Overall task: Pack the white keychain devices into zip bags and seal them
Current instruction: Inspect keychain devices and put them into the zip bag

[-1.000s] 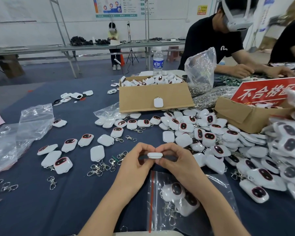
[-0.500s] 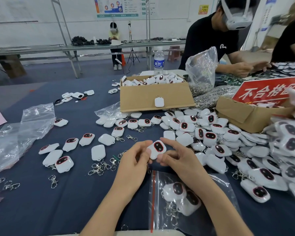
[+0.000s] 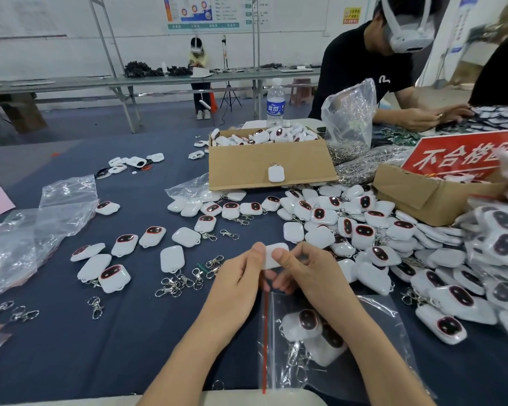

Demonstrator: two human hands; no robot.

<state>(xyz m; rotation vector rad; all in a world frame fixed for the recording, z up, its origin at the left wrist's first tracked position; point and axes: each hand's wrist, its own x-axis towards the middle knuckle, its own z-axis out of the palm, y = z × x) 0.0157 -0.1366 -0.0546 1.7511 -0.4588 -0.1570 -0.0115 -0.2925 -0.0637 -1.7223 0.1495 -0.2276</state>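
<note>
My left hand (image 3: pixel 237 284) and my right hand (image 3: pixel 302 272) together pinch one white keychain device (image 3: pixel 273 253) above the table, its plain white back toward me. Just below my hands lies a clear zip bag (image 3: pixel 364 361) with a red seal strip at its left edge; it holds two devices with dark oval faces and metal clasps. A big pile of white devices (image 3: pixel 364 230) spreads to the right of my hands. More devices (image 3: pixel 115 276) lie scattered to the left.
An open cardboard box (image 3: pixel 247 168) full of devices stands behind my hands. A second box (image 3: pixel 423 197) with a red sign sits at the right. Loose metal clasps (image 3: pixel 182 281) lie left of my hands, empty plastic bags (image 3: pixel 27 241) at far left. Two people work across the table.
I have turned the device in my fingers: edge-on a second ago, then dark face up, now its white back shows. Both hands stayed over the bag's top.
</note>
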